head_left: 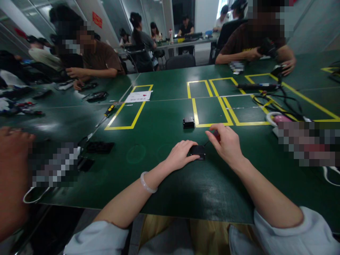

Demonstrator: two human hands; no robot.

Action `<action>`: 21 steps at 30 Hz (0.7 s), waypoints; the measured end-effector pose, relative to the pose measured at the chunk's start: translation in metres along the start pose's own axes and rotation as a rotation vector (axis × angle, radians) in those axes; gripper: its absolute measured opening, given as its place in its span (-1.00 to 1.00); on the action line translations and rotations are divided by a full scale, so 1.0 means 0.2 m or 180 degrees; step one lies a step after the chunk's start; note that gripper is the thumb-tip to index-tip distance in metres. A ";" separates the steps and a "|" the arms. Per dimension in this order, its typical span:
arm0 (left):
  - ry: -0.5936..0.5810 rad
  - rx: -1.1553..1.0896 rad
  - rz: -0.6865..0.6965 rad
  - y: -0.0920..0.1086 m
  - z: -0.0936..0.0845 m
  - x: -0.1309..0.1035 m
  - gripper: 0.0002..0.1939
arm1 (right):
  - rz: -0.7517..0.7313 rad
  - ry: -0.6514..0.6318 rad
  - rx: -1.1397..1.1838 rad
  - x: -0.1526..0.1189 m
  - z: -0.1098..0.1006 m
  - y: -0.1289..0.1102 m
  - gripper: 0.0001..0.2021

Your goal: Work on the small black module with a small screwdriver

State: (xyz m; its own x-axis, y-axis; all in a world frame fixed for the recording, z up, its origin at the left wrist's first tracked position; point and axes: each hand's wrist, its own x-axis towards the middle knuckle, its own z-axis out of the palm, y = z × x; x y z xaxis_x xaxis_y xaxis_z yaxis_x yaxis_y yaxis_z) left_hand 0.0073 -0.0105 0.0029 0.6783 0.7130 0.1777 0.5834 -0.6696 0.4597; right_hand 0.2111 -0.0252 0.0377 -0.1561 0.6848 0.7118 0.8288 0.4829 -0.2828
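Left hand [181, 154] pinches a small black rectangular box [198, 151] against the green tabletop [191, 191] while the right hand [227, 143] grips a slim dark-shafted tool [216, 134], which could skid off if tilted.

A smooth, pale, milky-white rounded bangle [145, 183] circles the left wrist, just behind the bare left hand [179, 156]. Up the arm from the bangle, toward the elbow, a loose light grey-blue cloth left sleeve [97, 240] ends in a plain, wide hem that leaves the forearm uncovered. Well to the right of the bangle and lower, a matching light grey-blue cloth right sleeve [302, 232] has a broad, soft edge with creases; the right hand [225, 145] is bare too. Below and to the right of the bangle, folds of mustard-tan cloth [207, 235] show beside plain greyish-blue cloth [170, 242]; which garments these are is unclear.
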 end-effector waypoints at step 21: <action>-0.0014 -0.0020 -0.0059 0.00 0.00 0.00 -0.61 | -0.0107 0.0088 -0.0064 0.00 0.01 0.00 -0.77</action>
State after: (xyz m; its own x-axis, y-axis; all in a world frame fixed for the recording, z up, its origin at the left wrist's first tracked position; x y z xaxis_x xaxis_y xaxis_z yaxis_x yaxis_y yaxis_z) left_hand 0.0072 -0.0111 0.0036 0.6694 0.7243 0.1653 0.5931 -0.6550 0.4683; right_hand 0.2105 -0.0238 0.0358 -0.1695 0.6529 0.7382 0.8339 0.4942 -0.2456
